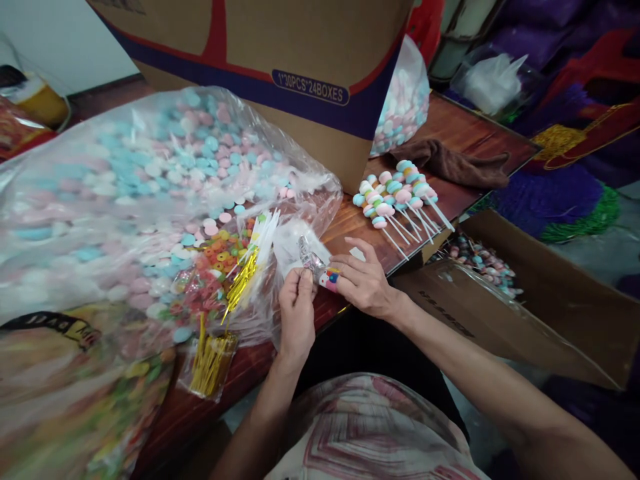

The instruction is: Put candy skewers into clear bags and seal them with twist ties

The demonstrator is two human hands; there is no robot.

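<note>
Near the table edge, my left hand point(297, 307) pinches a small clear plastic wrapper point(311, 257) between thumb and forefinger. My right hand point(365, 283) meets it from the right, its fingertips on the wrapper's lower end and its thumb hidden. A colourful printed strip point(330, 280) shows at those fingertips; whether it belongs to the wrapper or is wound on a finger is unclear. Beneath lies a white packet point(287, 243). To the left are white sticks point(264, 230), gold twist ties point(241, 283) and ring-shaped gummy candies point(220, 257).
A big clear bag of pastel candies point(165, 153) covers the table's left side. Behind stands a cardboard carton point(245, 40). Candy skewers point(400, 193) lie at right by a brown cloth point(455, 160). An open box point(565, 287) holds more skewers below. Bagged gold ties point(210, 367) sit at the front edge.
</note>
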